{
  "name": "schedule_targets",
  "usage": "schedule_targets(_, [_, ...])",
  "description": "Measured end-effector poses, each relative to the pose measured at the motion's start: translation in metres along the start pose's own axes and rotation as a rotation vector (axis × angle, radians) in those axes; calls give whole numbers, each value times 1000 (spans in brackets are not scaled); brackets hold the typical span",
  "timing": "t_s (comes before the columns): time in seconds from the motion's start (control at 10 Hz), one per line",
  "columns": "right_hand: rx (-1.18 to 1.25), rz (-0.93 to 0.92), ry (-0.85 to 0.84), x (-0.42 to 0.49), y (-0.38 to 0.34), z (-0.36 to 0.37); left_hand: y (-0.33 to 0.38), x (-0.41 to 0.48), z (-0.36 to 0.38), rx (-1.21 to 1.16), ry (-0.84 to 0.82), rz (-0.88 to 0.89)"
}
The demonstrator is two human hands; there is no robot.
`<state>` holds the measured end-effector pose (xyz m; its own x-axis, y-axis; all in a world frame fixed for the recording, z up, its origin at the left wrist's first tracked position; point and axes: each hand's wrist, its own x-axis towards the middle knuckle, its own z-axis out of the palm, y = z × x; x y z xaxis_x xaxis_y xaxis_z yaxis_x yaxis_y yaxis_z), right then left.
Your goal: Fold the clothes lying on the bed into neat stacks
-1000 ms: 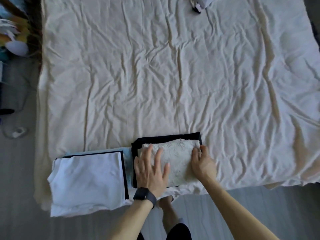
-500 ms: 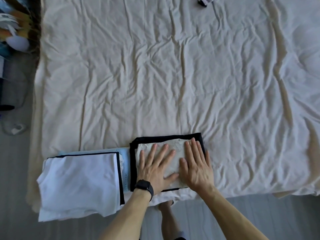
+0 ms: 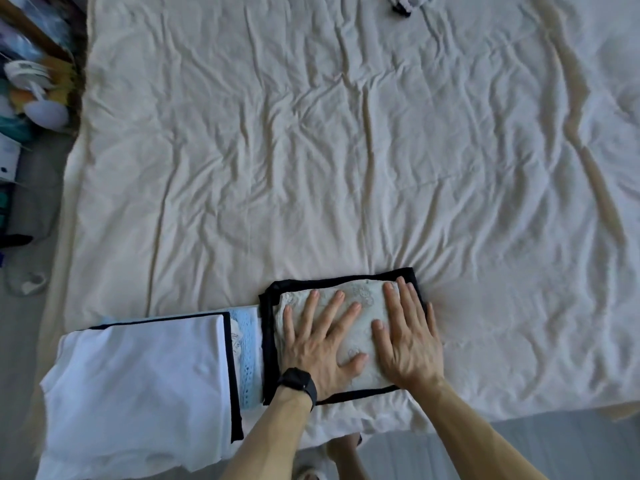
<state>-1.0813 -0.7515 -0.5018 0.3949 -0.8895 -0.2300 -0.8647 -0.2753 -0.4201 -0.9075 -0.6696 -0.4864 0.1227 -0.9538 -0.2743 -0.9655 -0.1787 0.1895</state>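
From the head view, we had both grips laid flat on a small folded pile at the near edge of the bed (image 3: 346, 150). Our left grip (image 3: 320, 344) was released, palm down with its fingers straight and spread. It rested on the pale patterned garment (image 3: 363, 296) that topped the pile, and a black watch (image 3: 298, 381) sat on that wrist. Our right grip (image 3: 407, 341) lay just beside it, also released, its fingers straight and close together. It covered the right part of the same garment, with its fingertips near the far right corner. Neither grip grasped anything.

The pale garment rested on a folded black garment (image 3: 268, 341), whose edges showed as a dark frame on the far, left and near sides. Just to the left, at the near left corner of the bed, was a second pile. A folded white garment (image 3: 138, 375) lay on top of it, and a black layer (image 3: 228, 358) showed along its far and right edges. A light blue lacy piece (image 3: 247, 348) peeked out between the two piles.

The cream sheet on the bed was creased all over. At its far edge lay a small grey-and-black item (image 3: 403, 3), too cut off for us to name. Grey floor (image 3: 519, 452) showed below the bed, and colourful clutter (image 3: 34, 98) stood beside it on the left.
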Motion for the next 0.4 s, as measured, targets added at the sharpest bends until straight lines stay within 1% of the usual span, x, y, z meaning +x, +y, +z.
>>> schedule_targets(0.1, [4, 40, -11, -8, -6, -8, 2, -1, -4, 32, 10, -2])
schedule_targets(0.2, [47, 128, -68, -15, -18, -21, 3, -8, -6, 31, 16, -1])
schedule_targets(0.3, [87, 145, -241, -22, -28, -68, 7, -14, -17, 29, 0, -34])
schedule_targets(0.4, [507, 43, -90, -50, -49, -162, 11, -17, -27, 60, -86, -33])
